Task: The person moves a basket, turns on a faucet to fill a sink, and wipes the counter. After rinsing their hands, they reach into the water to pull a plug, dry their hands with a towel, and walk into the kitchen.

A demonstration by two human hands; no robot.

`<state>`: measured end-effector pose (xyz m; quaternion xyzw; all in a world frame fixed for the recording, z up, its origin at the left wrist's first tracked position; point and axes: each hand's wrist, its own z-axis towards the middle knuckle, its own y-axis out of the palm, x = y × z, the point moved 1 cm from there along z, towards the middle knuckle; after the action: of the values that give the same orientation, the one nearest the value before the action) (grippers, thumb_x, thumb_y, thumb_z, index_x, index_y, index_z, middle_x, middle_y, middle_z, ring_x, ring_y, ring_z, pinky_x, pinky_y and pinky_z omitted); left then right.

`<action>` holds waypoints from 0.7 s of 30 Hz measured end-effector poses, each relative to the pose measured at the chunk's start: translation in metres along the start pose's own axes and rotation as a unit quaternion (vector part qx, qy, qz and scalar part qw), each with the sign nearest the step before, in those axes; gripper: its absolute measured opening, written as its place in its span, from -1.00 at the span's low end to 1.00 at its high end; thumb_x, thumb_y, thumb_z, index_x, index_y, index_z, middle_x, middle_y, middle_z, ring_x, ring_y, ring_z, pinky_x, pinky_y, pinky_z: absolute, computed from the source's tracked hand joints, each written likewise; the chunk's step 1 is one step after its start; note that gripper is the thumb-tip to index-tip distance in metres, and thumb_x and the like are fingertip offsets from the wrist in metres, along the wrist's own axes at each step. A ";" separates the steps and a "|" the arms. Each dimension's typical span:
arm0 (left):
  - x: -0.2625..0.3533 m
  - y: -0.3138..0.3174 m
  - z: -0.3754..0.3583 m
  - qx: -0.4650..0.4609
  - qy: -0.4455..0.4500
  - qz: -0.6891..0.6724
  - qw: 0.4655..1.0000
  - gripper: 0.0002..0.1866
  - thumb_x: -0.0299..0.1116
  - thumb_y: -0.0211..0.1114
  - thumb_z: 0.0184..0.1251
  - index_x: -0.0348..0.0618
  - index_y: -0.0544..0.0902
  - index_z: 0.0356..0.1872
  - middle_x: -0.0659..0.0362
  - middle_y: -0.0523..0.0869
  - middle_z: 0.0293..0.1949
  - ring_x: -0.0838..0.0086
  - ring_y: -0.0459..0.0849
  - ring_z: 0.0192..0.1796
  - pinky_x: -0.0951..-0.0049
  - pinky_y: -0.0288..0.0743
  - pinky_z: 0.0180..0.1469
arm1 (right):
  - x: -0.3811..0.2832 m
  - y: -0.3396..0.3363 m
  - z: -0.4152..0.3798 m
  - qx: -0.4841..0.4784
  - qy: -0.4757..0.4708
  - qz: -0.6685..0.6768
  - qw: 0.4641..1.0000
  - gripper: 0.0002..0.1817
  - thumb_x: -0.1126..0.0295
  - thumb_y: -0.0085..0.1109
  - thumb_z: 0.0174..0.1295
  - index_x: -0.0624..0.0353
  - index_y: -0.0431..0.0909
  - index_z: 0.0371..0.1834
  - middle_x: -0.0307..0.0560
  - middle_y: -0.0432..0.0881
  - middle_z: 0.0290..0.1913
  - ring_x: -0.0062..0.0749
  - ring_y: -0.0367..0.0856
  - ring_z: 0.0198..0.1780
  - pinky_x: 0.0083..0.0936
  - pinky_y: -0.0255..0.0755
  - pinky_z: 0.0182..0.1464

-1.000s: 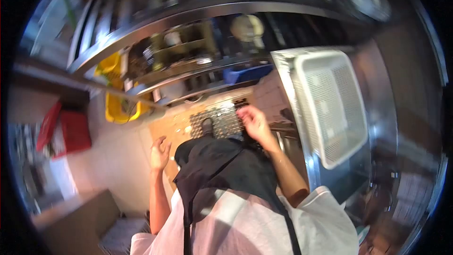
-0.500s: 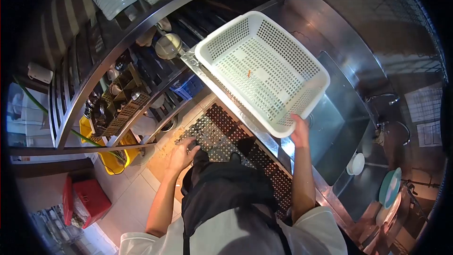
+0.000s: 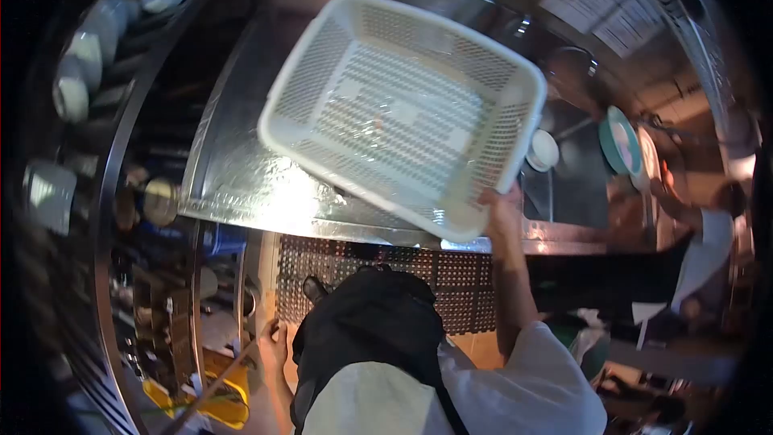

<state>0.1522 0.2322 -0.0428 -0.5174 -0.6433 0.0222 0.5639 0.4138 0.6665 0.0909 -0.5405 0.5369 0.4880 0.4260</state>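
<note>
A white perforated plastic basket (image 3: 403, 117) is held up over the steel counter, its open top facing me. My right hand (image 3: 503, 213) is closed on its near right corner. A small orange scrap (image 3: 378, 123) lies on the basket's floor. My left hand (image 3: 274, 340) hangs low at my left side, apart from the basket, near the shelf rack's rail. Its fingers are loosely bent and apart, with nothing visible in them.
Behind the basket runs the steel counter (image 3: 233, 169). White bowls (image 3: 543, 151) and a green basin (image 3: 620, 141) stand to the right, where another person's arm (image 3: 675, 203) reaches in. A metal rack (image 3: 113, 217) holds dishes at left; a perforated mat (image 3: 459, 286) covers the floor.
My view has turned right toward the counter, and the basket has swung along with my right hand. My left hand has dropped lower at my side. Another person has come into view at right.
</note>
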 end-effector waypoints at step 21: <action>-0.029 -0.020 0.089 -0.112 0.088 -0.056 0.988 -0.70 -0.34 0.18 0.19 -0.42 0.53 -0.19 0.01 0.65 -0.33 0.41 0.63 -0.24 0.47 0.46 -0.14 | -0.027 -0.186 0.060 0.294 -0.200 -0.707 0.611 -0.17 0.68 -0.16 -0.06 -0.41 0.09 0.31 0.20 -0.10 0.37 0.36 -0.18 0.33 0.41 -0.21 0.15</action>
<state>0.0680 0.2520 -0.0834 -0.5402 -0.6175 -0.1271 0.5575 0.5962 0.7414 0.0962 -0.4873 0.0046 -0.0531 0.8716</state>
